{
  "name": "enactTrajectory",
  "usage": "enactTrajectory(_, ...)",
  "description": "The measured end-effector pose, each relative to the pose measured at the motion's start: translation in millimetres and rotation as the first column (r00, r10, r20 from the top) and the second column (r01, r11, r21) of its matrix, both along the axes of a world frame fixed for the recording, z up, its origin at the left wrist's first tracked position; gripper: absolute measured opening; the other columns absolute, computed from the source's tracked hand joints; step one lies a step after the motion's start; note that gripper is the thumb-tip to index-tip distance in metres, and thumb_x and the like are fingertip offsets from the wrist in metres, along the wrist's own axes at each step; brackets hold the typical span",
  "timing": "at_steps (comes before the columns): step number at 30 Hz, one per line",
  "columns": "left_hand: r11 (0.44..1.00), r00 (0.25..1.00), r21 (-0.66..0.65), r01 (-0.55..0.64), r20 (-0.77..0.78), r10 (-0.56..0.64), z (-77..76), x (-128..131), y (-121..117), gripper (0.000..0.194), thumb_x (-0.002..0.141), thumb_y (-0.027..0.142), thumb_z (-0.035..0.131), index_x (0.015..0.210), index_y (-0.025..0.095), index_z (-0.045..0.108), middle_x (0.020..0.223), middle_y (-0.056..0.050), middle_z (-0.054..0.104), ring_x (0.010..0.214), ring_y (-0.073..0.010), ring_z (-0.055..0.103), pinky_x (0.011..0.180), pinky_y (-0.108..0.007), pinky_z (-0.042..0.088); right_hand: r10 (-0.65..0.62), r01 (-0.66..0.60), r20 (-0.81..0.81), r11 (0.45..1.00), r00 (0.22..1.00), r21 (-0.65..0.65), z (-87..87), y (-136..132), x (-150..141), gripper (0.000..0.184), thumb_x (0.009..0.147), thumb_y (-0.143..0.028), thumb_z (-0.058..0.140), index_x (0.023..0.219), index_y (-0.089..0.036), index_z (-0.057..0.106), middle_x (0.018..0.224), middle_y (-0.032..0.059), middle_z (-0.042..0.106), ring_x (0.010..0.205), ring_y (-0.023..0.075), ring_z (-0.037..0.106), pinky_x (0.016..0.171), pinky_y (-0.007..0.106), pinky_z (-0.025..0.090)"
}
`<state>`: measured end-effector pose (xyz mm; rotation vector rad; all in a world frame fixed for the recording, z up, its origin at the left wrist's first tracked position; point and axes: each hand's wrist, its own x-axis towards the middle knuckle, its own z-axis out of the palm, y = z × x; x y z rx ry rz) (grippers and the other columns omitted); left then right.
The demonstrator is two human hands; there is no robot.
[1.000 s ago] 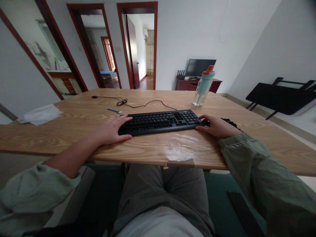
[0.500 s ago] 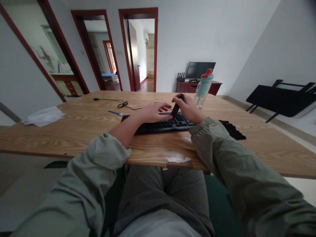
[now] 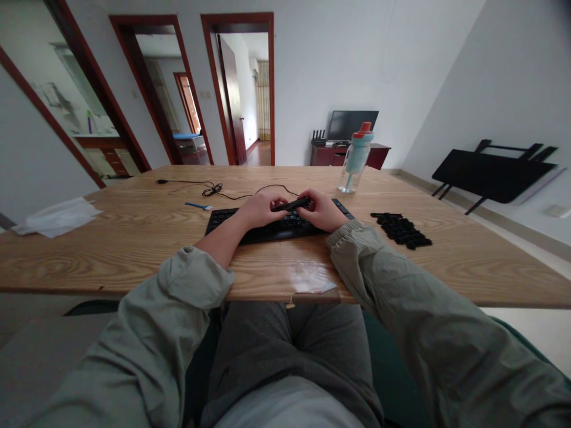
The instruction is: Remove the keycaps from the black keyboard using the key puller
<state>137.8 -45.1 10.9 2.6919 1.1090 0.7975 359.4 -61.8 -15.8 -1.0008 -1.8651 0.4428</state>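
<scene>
A black keyboard lies on the wooden table in front of me. My left hand and my right hand are both over its middle, and together they grip a long thin black bar, one hand at each end. The bar is held level just above the keys. A cluster of loose black keycaps lies on the table to the right of my right hand.
A water bottle with a teal and orange cap stands behind the keyboard. The keyboard's cable and a small blue tool lie at the back left. White cloth rests at the far left. A folded black table leans by the right wall.
My hands left the keyboard's two ends and met over its middle. My right hand brought the black bar in upright; now both hands hold it level.
</scene>
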Motion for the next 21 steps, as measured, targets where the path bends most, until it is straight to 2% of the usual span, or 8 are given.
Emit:
enactTrajectory(5, 0.999, 1.0, 0.042, 0.008, -0.018, -0.007, -2.0, 2.4, -1.6, 0.033, 0.083, 0.04, 0.062, 0.104, 0.017, 0.073, 0.095, -0.007, 0.072, 0.084, -0.0189, 0.063, 0.076, -0.03, 0.047, 0.026, -0.028, 0.083, 1.0, 0.996, 0.015, 0.5, -2.6, 0.4, 0.021, 0.071, -0.026, 0.065, 0.09, -0.02, 0.061, 0.07, -0.0028, 0.058, 0.06, 0.013, 0.047, 0.058, 0.028, 0.037)
enactTrajectory(15, 0.999, 0.999, 0.045, 0.024, -0.026, -0.022, -1.1, 4.9, -5.6, 0.034, 0.084, 0.041, 0.062, 0.106, 0.017, 0.072, 0.099, -0.007, 0.072, 0.091, -0.0212, 0.065, 0.081, -0.032, 0.05, 0.053, -0.052, 0.103, 0.999, 0.993, -0.012, -0.4, -1.3, 1.9, 0.019, 0.068, -0.028, 0.069, 0.085, -0.02, 0.063, 0.069, -0.0016, 0.06, 0.066, 0.0156, 0.051, 0.062, 0.029, 0.038)
enactTrajectory(21, 0.994, 0.997, 0.076, 0.072, -0.005, -0.072, 3.6, 4.3, -13.0, 0.036, 0.091, 0.039, 0.055, 0.109, 0.013, 0.071, 0.104, -0.008, 0.072, 0.094, -0.0183, 0.064, 0.082, -0.029, 0.049, 0.022, -0.022, 0.11, 1.0, 0.994, 0.003, -1.4, -2.0, 2.7, 0.015, 0.073, -0.03, 0.066, 0.084, -0.02, 0.064, 0.069, -0.0005, 0.06, 0.068, 0.0172, 0.053, 0.064, 0.03, 0.04)
